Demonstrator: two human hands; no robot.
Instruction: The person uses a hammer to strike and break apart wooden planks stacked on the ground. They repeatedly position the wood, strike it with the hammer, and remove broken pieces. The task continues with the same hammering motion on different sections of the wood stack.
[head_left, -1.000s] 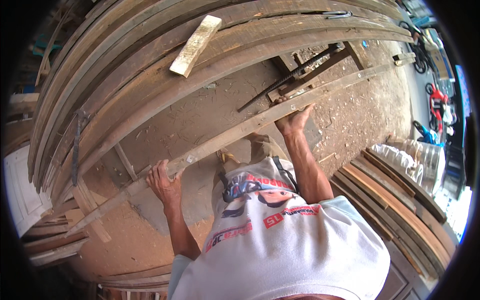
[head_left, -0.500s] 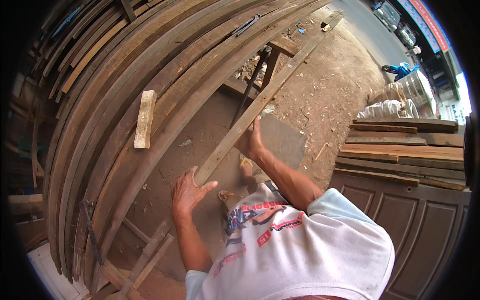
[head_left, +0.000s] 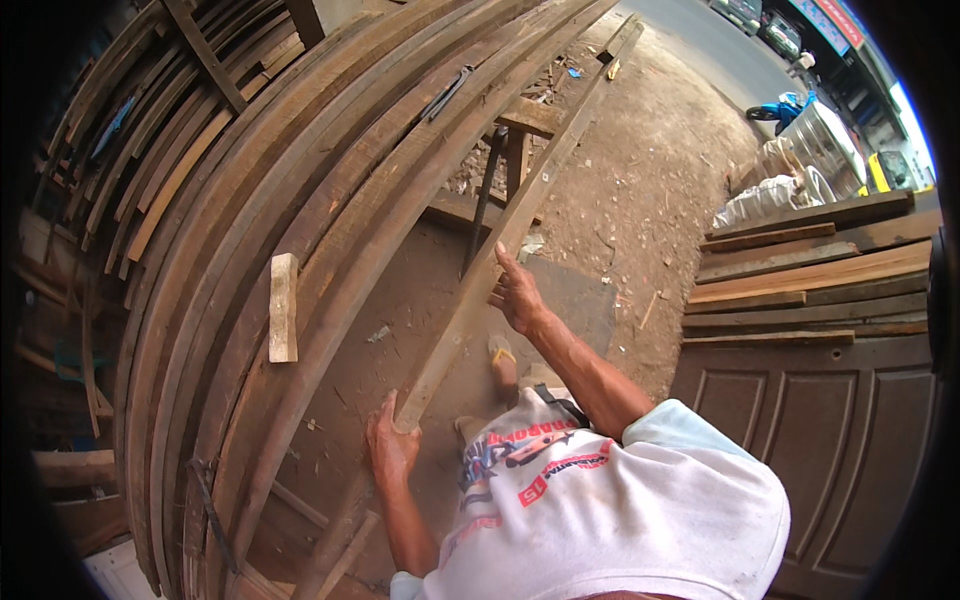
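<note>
Head view: a long beam (head_left: 458, 325) lies slantwise before you, its long axis running from the lower left, close to your body, up to the far right, where a small block (head_left: 612, 43) sits by its end. Your left hand (head_left: 393, 438) holds the beam at the nearer part, thumb over its face, fingers partly hidden. Your right hand (head_left: 520, 292) is farther along, thumb at the near edge and fingers passing beneath; this grip is also on the beam, though how tightly it closes you cannot tell. Key relation: both hands come at the beam from its near, right-hand side, spaced well apart along its length, the left nearer to you and the right nearer to the far end. Beyond the beam, to its left, long planks (head_left: 225, 310) run roughly alongside, bowed by the lens, with a gap over the floor (head_left: 360, 290) between. On them rest a short wood block (head_left: 284, 308) and a slim metal tool (head_left: 447, 93). A dark rod (head_left: 485, 200) slants in that gap. Stacked boards (head_left: 820, 275) and a panelled door (head_left: 785, 440) stand well apart, off to the right.
</note>
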